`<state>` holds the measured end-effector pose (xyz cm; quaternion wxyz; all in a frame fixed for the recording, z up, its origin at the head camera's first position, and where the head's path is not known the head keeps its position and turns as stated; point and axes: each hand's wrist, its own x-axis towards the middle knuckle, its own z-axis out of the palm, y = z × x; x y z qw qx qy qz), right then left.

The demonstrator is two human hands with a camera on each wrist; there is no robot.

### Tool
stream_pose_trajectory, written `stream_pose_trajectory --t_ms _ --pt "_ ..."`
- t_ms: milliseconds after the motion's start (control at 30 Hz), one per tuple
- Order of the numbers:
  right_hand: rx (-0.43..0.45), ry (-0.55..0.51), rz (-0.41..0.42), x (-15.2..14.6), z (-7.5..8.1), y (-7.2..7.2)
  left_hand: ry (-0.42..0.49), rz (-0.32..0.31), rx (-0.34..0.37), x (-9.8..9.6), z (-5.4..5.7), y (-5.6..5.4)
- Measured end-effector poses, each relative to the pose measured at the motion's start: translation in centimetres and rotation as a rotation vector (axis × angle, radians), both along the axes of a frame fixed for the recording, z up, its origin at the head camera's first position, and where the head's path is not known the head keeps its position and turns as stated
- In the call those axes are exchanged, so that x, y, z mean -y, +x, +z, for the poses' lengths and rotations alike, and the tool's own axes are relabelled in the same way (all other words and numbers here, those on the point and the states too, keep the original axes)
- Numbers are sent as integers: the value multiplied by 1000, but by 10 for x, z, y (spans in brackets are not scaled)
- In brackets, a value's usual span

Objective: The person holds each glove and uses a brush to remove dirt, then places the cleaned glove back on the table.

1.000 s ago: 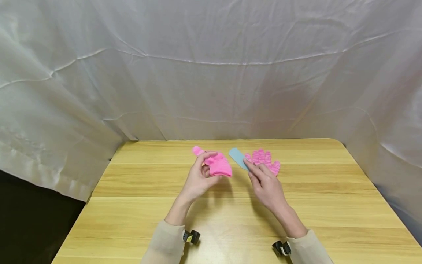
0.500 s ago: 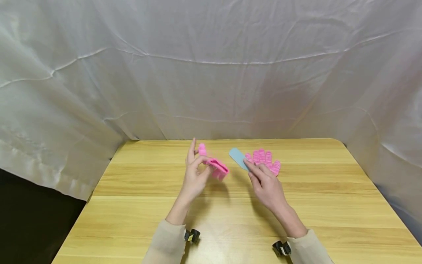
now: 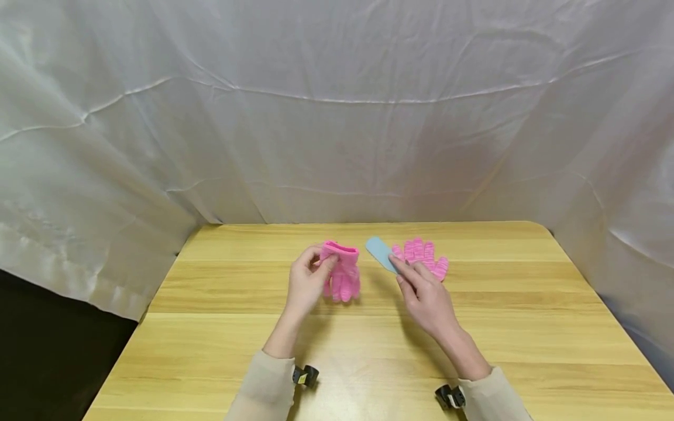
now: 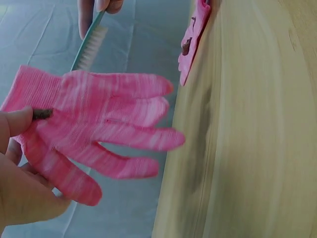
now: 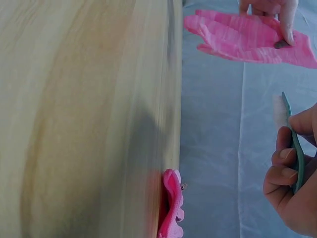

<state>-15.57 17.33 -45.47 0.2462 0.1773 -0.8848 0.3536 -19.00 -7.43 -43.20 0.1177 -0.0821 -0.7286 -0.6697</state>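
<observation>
My left hand (image 3: 307, 280) pinches a pink striped knit glove (image 3: 343, 275) near its cuff, lifted above the table with its fingers hanging down. A dark brown smudge (image 4: 42, 114) marks the glove beside my thumb in the left wrist view. In my right hand (image 3: 429, 298) is a blue-green brush (image 3: 380, 252), gripped by its handle, with the white bristles (image 5: 279, 111) facing the held glove but apart from it. A second pink glove (image 3: 440, 268) lies on the table behind my right hand, which partly covers it; a brown spot (image 4: 186, 47) shows on it.
The wooden table (image 3: 500, 333) reaches back to a pale, shiny curtain (image 3: 337, 146) that hangs behind it and along both sides. A small black camera (image 3: 306, 376) sits at my left wrist and another black camera (image 3: 449, 396) at my right wrist.
My left hand has turned the pink glove over, so its cuff opening now points up and its fingers hang down. The right hand and brush have stayed in place.
</observation>
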Motion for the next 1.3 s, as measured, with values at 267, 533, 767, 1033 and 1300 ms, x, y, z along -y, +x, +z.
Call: stream_pose_trajectory --t_ms 267,533,767,1033,1300 --pt "-22 -20 22 1 2 1 98 11 105 1 -2 0" --pt "-143 -89 66 8 7 4 76 37 206 0 -2 0" --pt "-225 -173 164 19 14 9 67 -5 259 -1 -3 0" --pt "-127 -96 201 23 8 12 68 -89 303 -1 -4 0" --pt "-30 -46 92 18 4 9 167 -246 363 0 -1 1"
